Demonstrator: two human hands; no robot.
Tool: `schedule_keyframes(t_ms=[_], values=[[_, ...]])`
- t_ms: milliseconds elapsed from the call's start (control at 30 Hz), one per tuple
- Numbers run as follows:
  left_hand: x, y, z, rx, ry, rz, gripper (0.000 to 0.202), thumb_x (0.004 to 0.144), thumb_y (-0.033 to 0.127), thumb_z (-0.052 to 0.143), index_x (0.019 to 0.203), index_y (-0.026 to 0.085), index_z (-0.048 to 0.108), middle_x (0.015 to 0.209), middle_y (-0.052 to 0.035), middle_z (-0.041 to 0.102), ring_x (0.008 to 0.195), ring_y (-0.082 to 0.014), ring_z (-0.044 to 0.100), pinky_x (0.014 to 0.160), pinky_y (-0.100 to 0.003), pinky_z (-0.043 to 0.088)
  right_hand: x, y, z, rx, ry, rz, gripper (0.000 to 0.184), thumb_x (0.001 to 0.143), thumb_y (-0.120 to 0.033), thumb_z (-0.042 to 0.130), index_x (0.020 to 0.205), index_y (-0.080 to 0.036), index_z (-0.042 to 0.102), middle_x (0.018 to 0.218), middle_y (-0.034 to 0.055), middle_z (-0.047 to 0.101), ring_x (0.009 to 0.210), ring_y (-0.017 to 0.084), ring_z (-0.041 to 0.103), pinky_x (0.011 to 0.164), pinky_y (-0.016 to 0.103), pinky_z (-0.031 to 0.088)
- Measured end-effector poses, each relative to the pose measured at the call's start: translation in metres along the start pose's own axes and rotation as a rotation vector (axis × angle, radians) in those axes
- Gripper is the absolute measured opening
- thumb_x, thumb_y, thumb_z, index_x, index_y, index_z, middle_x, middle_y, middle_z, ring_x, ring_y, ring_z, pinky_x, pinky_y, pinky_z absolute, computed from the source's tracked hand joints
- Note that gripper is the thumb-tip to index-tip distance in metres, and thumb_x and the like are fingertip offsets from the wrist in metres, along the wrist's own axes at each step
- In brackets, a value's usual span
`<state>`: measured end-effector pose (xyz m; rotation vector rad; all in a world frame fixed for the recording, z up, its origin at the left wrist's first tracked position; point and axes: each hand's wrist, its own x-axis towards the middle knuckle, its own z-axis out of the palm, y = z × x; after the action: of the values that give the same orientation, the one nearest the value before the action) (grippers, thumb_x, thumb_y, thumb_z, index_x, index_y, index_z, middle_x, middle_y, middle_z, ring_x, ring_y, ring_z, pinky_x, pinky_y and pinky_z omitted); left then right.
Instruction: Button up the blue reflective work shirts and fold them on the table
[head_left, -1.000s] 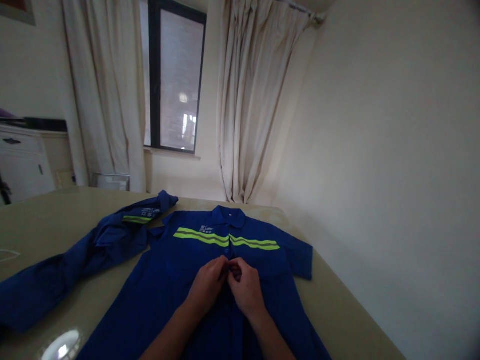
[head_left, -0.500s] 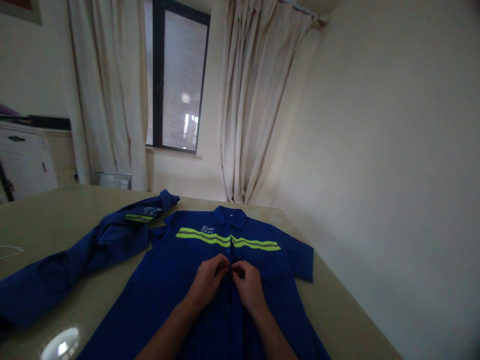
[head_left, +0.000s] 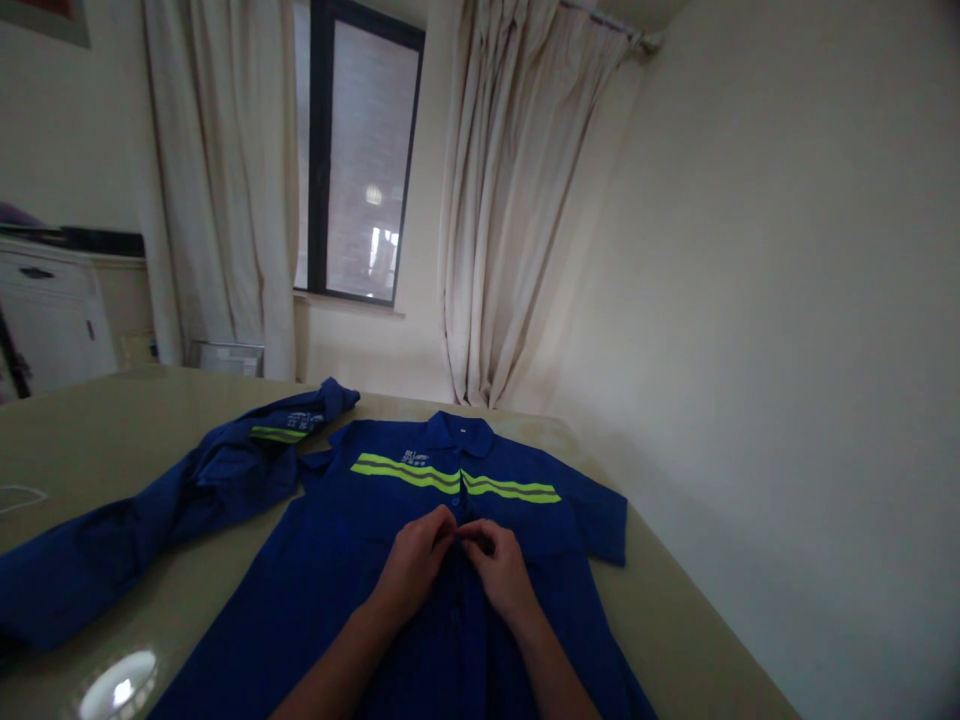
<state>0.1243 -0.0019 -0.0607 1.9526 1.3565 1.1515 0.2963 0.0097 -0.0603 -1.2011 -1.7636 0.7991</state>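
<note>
A blue short-sleeved work shirt lies spread face up, its collar pointing away from me. Yellow-green reflective strips cross its chest, and white lettering sits above the left-hand strip. Just below the strips, my left hand pinches the shirt's front edge at the button line. My right hand closes on the same front edge from the other side, fingertips touching or nearly touching the left ones. Whatever button lies between the fingertips is hidden. One button shows just above the hands.
A second blue garment with a reflective strip lies bunched to the left on the greenish table. A thin white loop is at the left edge. The wall runs along the right, with curtains and a window behind.
Both hands stay at the same place on the button line. The right fingers have shifted slightly up and left, closer to the left fingertips.
</note>
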Motion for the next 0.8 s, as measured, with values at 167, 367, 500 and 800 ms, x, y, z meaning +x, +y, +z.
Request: schedule_keyframes(t_ms=[167, 367, 500, 800], values=[[0.005, -0.009, 0.0, -0.136, -0.015, -0.037, 0.008, 0.091, 0.024, 0.053, 0.09, 0.024, 0.061, 0.078, 0.0019, 0.072, 0.075, -0.0172, 0.067, 0.07, -0.026, 0.045, -0.002, -0.005, 0.007, -0.02, 0.038, 0.004, 0.018, 0.083, -0.018, 0.061, 0.091, -0.019, 0.077, 0.09, 0.0061, 0.078, 0.083, 0.023, 0.073, 0.077, 0.029, 0.053], [0.008, -0.014, 0.002, -0.22, -0.023, -0.065, 0.012, 0.086, 0.031, 0.062, 0.093, 0.022, 0.06, 0.087, -0.0013, 0.073, 0.08, -0.0187, 0.069, 0.07, -0.027, 0.05, -0.004, -0.01, 0.009, -0.101, 0.072, -0.012, 0.015, 0.083, -0.018, 0.061, 0.087, -0.021, 0.076, 0.086, 0.0045, 0.077, 0.08, 0.022, 0.071, 0.074, 0.028, 0.05], [0.009, -0.015, 0.0, -0.176, -0.064, -0.042, 0.009, 0.084, 0.02, 0.059, 0.092, 0.021, 0.063, 0.086, -0.0009, 0.071, 0.08, -0.0174, 0.068, 0.072, -0.026, 0.05, -0.004, -0.011, 0.008, -0.137, 0.095, 0.019, 0.013, 0.082, -0.017, 0.062, 0.083, -0.021, 0.075, 0.084, 0.004, 0.077, 0.081, 0.023, 0.072, 0.075, 0.03, 0.05], [0.001, -0.005, 0.003, 0.419, -0.174, 0.116, 0.021, 0.095, 0.014, 0.052, 0.099, 0.023, 0.07, 0.102, -0.005, 0.069, 0.1, -0.0225, 0.064, 0.091, -0.034, 0.048, 0.01, 0.007, 0.008, 0.058, 0.073, 0.294, 0.009, 0.074, -0.017, 0.066, 0.077, -0.018, 0.074, 0.073, 0.0047, 0.076, 0.073, 0.023, 0.073, 0.062, 0.027, 0.05]])
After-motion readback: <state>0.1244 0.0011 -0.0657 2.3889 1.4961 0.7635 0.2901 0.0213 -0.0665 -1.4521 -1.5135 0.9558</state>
